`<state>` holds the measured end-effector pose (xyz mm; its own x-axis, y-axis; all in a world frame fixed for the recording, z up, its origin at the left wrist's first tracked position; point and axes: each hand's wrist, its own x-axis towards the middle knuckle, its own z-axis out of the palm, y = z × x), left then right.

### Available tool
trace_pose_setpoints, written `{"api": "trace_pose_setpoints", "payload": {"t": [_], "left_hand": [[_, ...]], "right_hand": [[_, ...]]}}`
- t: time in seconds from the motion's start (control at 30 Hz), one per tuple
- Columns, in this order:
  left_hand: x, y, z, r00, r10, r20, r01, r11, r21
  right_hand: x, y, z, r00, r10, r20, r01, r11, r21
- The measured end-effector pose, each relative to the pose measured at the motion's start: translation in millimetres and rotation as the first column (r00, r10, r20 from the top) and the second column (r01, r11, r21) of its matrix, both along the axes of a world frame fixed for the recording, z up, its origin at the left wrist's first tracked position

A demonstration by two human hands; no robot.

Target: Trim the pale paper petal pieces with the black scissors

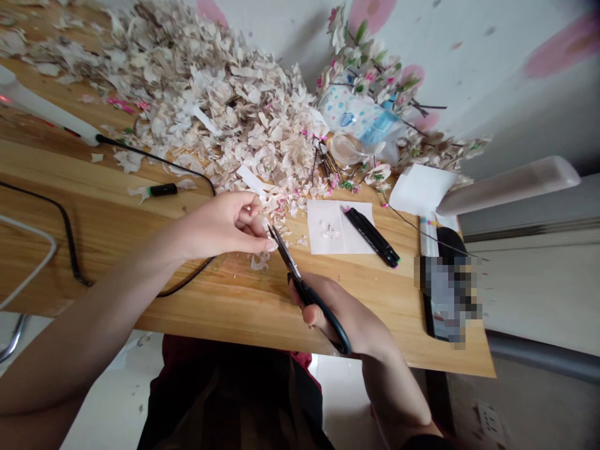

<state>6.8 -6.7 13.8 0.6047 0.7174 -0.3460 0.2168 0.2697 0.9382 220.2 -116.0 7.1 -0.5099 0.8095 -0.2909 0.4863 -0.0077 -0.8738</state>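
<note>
My right hand [347, 315] grips black-handled scissors [300, 281] over the front of the wooden table [140, 219]; the blades point up-left toward my left hand. My left hand [229, 225] is closed in a pinch on a small pale petal piece [262, 209], right at the scissor tips. Small cut scraps [259, 261] lie on the wood just below the fingers. A large heap of pale fabric petals [210, 106] covers the table behind both hands.
A white sheet [328, 228] with two black pens [372, 236] lies to the right. Artificial flower stems [370, 69], a tape roll [345, 149] and a white pad [419, 187] sit at the back right. A black cable [70, 244], a marker [162, 189] and a white lamp arm [510, 184] are nearby.
</note>
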Motion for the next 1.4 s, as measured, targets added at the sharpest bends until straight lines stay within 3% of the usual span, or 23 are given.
{"api": "trace_pose_setpoints", "payload": {"t": [0.27,0.63,1.4], "left_hand": [[0.0,-0.3,-0.4,0.999,0.036,0.009,-0.036,0.999,0.011],[-0.2,-0.8,2.5,0.999,0.027,0.033,-0.028,0.999,0.018],[-3.7,0.5,2.1,0.998,-0.048,0.044,0.049,0.999,-0.013]], "right_hand": [[0.0,-1.4,0.8,0.999,0.007,0.038,-0.007,1.000,0.004],[-0.4,-1.5,-4.2,0.999,0.022,-0.028,-0.022,1.000,-0.002],[-7.4,-1.0,-1.0,0.995,-0.087,-0.042,0.085,0.994,-0.063]]}}
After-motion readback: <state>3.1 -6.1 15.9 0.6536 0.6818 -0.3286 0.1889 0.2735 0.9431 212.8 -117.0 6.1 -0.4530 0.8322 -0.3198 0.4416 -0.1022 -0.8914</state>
